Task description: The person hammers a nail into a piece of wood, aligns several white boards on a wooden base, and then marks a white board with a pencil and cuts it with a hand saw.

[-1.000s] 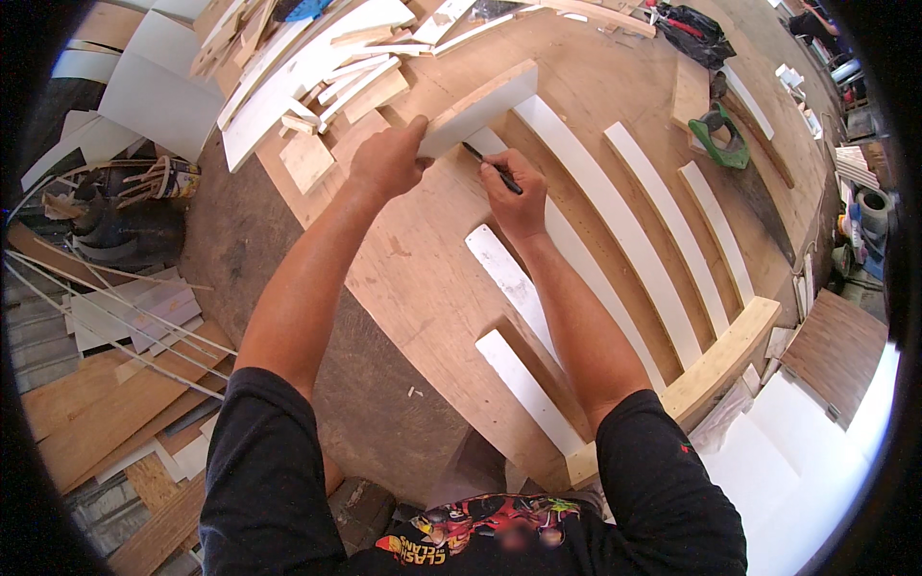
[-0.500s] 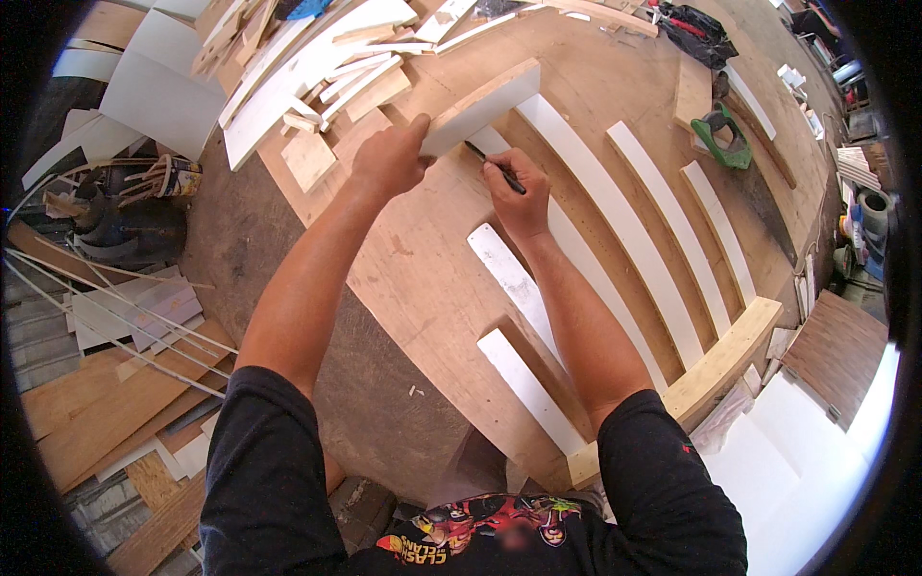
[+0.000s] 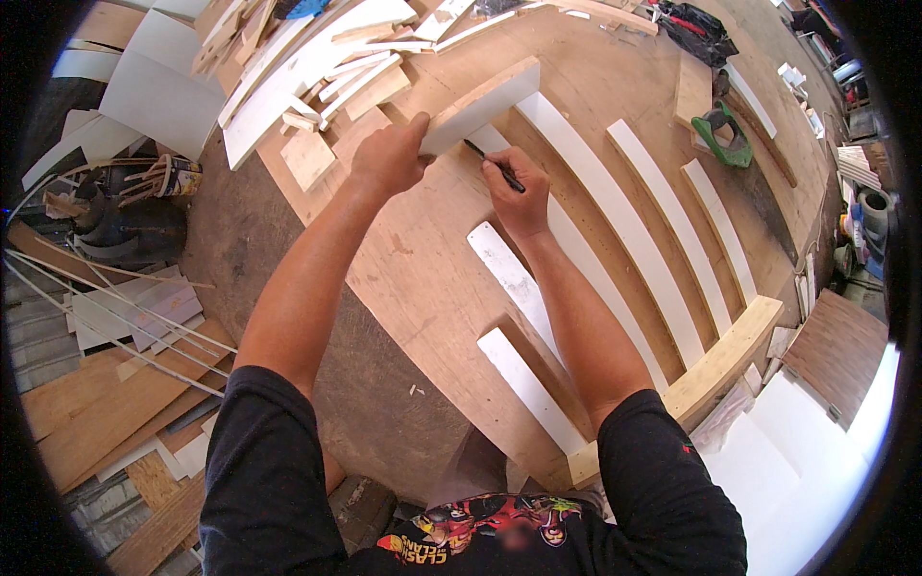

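Note:
My left hand (image 3: 389, 158) grips the near end of a white-faced wooden board (image 3: 490, 104), which stands on edge across the far ends of two long white strips. Between the fingers of my right hand (image 3: 519, 195) is a black pen (image 3: 507, 178). Its tip is at the white strip (image 3: 488, 141) just below the board, though I cannot tell if it touches. Several white strips, such as this long one (image 3: 615, 221), run side by side toward a pale wooden bar (image 3: 725, 360) at their near right ends. A shorter strip (image 3: 528, 389) lies nearest me.
Wood offcuts (image 3: 355, 72) are heaped at the far left of the plywood table (image 3: 403, 250). A green-handled handsaw (image 3: 722, 134) lies at the right, with a black bag (image 3: 693, 34) beyond. Sheets and bent strips (image 3: 125, 384) lie on the floor at left.
Hardly anything differs. Both hands, the board and the pen stay in nearly the same place.

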The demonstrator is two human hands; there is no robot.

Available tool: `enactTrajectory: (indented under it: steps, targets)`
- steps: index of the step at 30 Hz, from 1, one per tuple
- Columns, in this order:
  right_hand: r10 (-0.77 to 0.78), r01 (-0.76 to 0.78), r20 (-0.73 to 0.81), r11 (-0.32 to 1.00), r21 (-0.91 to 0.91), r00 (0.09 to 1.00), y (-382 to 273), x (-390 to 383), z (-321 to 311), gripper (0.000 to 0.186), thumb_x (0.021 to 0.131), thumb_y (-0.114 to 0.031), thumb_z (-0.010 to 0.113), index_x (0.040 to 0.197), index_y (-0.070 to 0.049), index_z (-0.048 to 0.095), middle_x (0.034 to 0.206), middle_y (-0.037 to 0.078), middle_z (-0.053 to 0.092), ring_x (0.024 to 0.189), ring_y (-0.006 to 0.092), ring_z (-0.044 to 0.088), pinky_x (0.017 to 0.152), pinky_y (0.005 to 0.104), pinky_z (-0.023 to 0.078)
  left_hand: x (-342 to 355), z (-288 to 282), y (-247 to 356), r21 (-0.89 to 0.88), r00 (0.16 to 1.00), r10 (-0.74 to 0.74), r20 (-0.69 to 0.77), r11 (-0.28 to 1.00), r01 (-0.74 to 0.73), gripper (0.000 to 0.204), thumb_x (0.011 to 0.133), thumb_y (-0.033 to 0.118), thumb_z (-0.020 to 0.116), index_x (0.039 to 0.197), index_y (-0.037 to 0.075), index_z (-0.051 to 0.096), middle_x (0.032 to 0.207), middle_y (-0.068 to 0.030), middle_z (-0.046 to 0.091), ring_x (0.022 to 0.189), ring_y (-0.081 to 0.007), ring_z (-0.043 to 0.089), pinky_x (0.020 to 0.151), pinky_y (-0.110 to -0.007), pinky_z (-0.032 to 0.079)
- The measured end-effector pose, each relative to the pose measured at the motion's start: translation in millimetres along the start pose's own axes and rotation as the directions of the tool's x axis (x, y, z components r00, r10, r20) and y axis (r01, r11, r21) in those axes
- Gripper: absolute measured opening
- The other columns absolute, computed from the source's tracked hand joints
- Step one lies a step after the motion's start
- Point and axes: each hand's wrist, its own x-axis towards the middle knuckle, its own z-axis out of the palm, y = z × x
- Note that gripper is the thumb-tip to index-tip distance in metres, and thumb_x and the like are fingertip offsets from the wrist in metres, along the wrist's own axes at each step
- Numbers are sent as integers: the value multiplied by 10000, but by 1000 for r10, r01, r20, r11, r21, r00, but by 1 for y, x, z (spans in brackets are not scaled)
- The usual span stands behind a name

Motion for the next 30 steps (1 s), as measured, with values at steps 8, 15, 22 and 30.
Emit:
enactTrajectory:
  steps: [8, 15, 22, 30]
  targets:
    - [11, -11, 4, 1000, -13, 1000, -2, 1, 0, 91, 885, -88, 677, 894, 1, 691, 701, 103, 661, 625, 118, 596, 586, 297, 479, 1, 1, 1, 9, 1000, -19, 7, 1000, 19, 380, 869, 234, 753, 1137, 110, 514, 919, -179, 729, 870, -400, 716, 733, -510, 566]
    - [15, -15, 5, 1000, 2, 1000, -3, 0, -1, 84, 884, -87, 677, 888, -4, 693, 675, 90, 645, 621, 105, 583, 582, 293, 473, 0, 4, -1, -6, 1000, -7, -11, 1000, 6, 385, 863, 241, 757, 1130, 106, 515, 908, -190, 724, 875, -402, 714, 735, -513, 564]
    - [22, -22, -2, 1000, -4, 1000, -5, 0, -1, 80, 884, -83, 680, 887, -4, 694, 677, 73, 651, 617, 100, 580, 579, 289, 472, 0, 3, 1, -15, 1000, -21, -13, 1000, 21, 372, 864, 239, 753, 1122, 108, 519, 904, -193, 724, 871, -404, 712, 732, -513, 562]
    - [30, -30, -2, 999, 19, 1000, -3, -1, -1, 85, 882, -86, 681, 887, -2, 693, 680, 89, 650, 616, 106, 586, 572, 296, 467, -1, 2, 2, -12, 1000, -21, -13, 1000, 21, 367, 865, 238, 754, 1117, 112, 519, 905, -195, 723, 873, -407, 710, 729, -513, 558]
